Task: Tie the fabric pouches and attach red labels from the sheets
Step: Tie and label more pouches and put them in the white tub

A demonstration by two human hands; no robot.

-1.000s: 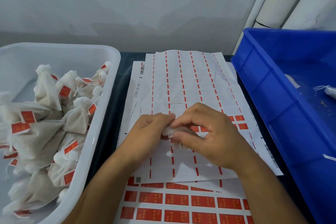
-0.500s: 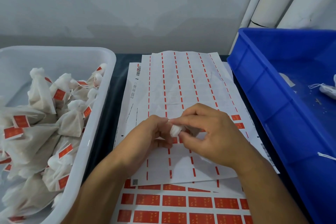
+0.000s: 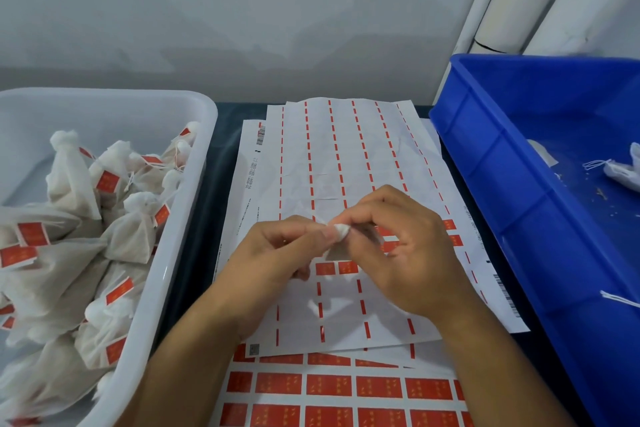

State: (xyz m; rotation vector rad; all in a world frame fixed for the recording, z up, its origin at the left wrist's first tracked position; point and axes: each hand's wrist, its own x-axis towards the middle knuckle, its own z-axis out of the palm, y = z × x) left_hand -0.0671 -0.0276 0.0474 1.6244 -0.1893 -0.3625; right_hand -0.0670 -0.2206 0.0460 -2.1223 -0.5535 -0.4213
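step: tying | my left hand (image 3: pixel 277 250) and right hand (image 3: pixel 394 253) both pinch small white fabric pouch (image 3: pixel 341 230) neck above mostly peeled label sheet (image 3: pixel 346 166), to keep it closed

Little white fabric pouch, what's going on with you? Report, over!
Left hand and right hand both pinch small white fabric pouch above used label sheet. No red label seen on it. Nothing in the way.
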